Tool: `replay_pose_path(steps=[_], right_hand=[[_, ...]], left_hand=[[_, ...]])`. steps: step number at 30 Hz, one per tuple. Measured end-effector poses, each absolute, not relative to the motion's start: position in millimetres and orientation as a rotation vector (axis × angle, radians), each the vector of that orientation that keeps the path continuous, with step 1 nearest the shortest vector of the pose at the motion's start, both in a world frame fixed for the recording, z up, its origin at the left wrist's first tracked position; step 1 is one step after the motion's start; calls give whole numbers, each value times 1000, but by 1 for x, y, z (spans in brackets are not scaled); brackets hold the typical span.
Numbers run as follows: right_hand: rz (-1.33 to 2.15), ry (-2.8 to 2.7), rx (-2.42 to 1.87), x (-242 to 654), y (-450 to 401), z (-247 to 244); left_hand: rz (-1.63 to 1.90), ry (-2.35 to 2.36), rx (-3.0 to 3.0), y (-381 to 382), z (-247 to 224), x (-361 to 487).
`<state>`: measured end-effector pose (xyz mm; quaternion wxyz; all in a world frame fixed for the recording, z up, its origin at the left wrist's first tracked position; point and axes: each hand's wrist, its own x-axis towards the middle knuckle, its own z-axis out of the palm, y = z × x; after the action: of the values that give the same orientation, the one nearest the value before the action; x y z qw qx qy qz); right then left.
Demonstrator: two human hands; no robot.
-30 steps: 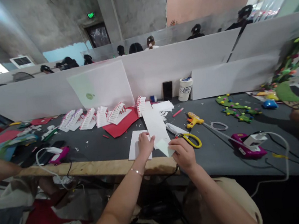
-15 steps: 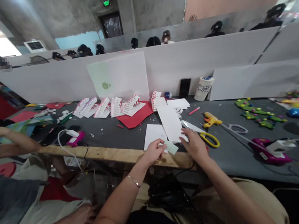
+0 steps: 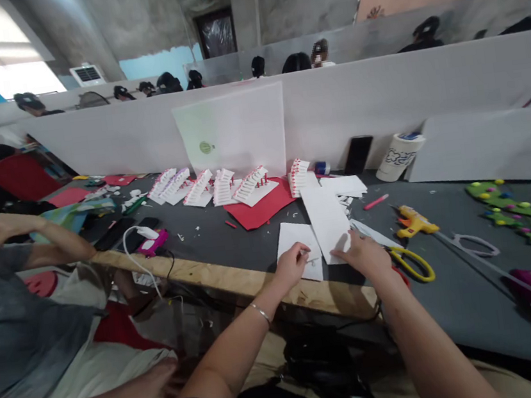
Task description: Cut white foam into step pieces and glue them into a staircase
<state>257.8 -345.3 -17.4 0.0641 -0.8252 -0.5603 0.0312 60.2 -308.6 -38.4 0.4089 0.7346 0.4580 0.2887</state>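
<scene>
My left hand (image 3: 294,262) is pinched closed over a white sheet (image 3: 293,233) near the table's front edge; what its fingertips hold, if anything, is too small to name. A long white paper strip (image 3: 326,217) lies to the right of that sheet, partly over it. My right hand (image 3: 362,253) rests on the strip's lower right corner, thumb and fingers apart. Beside it, scissors with yellow handles (image 3: 413,263) lie partly under my wrist, blades pointing up and left.
Small white stair models (image 3: 251,186) stand along the back near red paper (image 3: 261,207). A yellow glue gun (image 3: 414,222), pink pen (image 3: 375,202), phone (image 3: 358,154) and paper cup (image 3: 398,157) are on the right. Another person's arm (image 3: 62,240) rests at the left.
The pale green piece between my hands is no longer visible. My right hand has come down onto the long strip. The view has shifted left, so things appear farther right.
</scene>
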Motion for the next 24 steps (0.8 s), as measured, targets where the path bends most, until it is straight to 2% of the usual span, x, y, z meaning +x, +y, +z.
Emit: replay_pose_path(steps=[3, 6, 10, 14, 24], right_hand=[[321, -1509, -2418, 269, -337, -26], [670, -1072, -2049, 284, -330, -34], [863, -913, -1739, 293, -333, -36], [833, -583, -1419, 287, -341, -31], [674, -536, -1330, 274, -323, -32]], left_hand=[[752, 1206, 1892, -312, -42, 62], [777, 1212, 1909, -315, -46, 64], [764, 1227, 1876, -310, -50, 65], [710, 1226, 1894, -299, -45, 72], [659, 1111, 2223, -262, -29, 97]])
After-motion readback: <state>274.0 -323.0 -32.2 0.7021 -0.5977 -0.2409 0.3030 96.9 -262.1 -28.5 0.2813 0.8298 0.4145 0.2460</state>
